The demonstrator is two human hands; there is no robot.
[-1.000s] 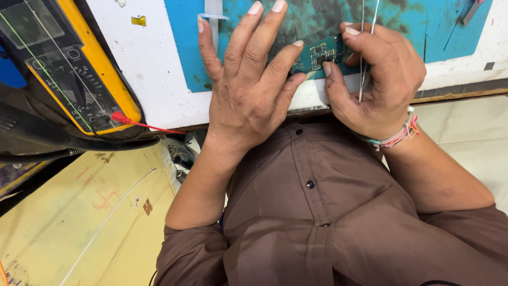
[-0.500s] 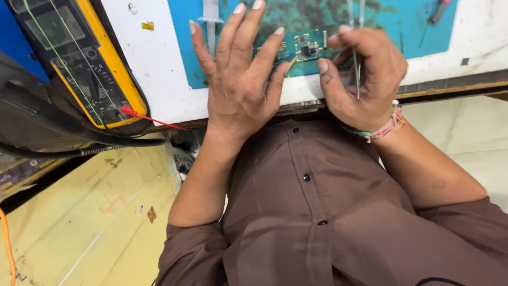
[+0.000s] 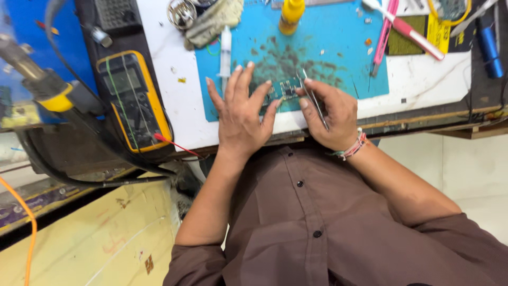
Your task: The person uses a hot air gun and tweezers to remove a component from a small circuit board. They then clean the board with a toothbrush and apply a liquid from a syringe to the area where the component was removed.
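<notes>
Pinning the small green circuit board (image 3: 284,90) flat on the blue work mat (image 3: 338,47), left hand (image 3: 241,119) fingers spread; right hand (image 3: 330,116) pinches thin metal tweezers (image 3: 313,98), tips just right of the board's long side-to-side axis.

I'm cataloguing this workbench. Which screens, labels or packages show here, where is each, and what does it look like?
Multimeter: left of the left hand, yellow-edged dark body with a greyish rectangular screen.
Yellow bottle: top of the blue mat, rounded, plain yellow.
Yellow label: top right, rectangular, dark print.
Right hand holds tweezers on a small circuit board.
</notes>
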